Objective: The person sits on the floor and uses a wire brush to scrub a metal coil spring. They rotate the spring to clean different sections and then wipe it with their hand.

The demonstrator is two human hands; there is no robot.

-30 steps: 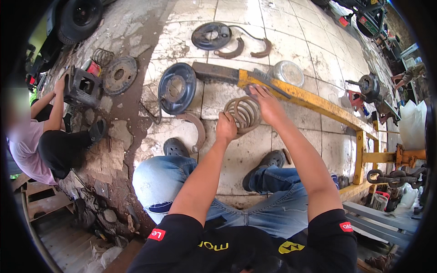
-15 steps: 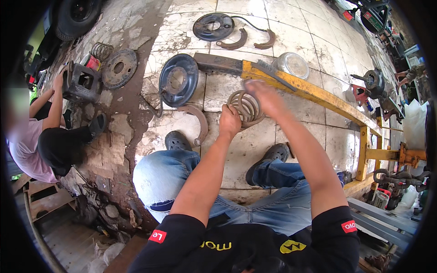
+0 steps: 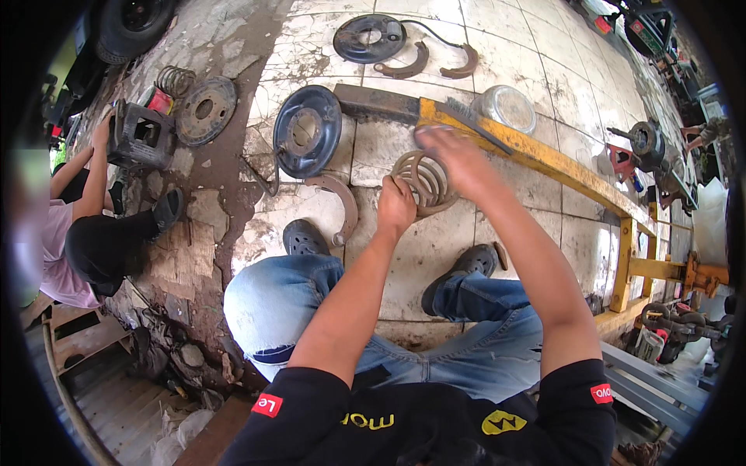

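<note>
Between my feet and the yellow beam, a rusty coil spring (image 3: 432, 191) stands over the tiled floor. My left hand (image 3: 397, 205) is closed around its near left side. My right hand (image 3: 453, 158) is over the spring's upper right side, its fingers pointing left and smeared by motion. Something dark shows at those fingertips, but I cannot make out what it is. Left of the spring lies a curved brake shoe (image 3: 342, 203), and beyond it a black brake backing plate (image 3: 308, 132).
A yellow steel beam (image 3: 544, 167) crosses from centre to right, with a round silvery container (image 3: 507, 109) behind it. Farther off lie another backing plate (image 3: 365, 39) and two brake shoes (image 3: 406, 64). At left, a seated person (image 3: 58, 241) touches a dark metal block (image 3: 142, 136).
My right hand has shifted slightly over the spring and is still blurred. My left hand keeps its grip on the coil. The whole view has shifted slightly.
</note>
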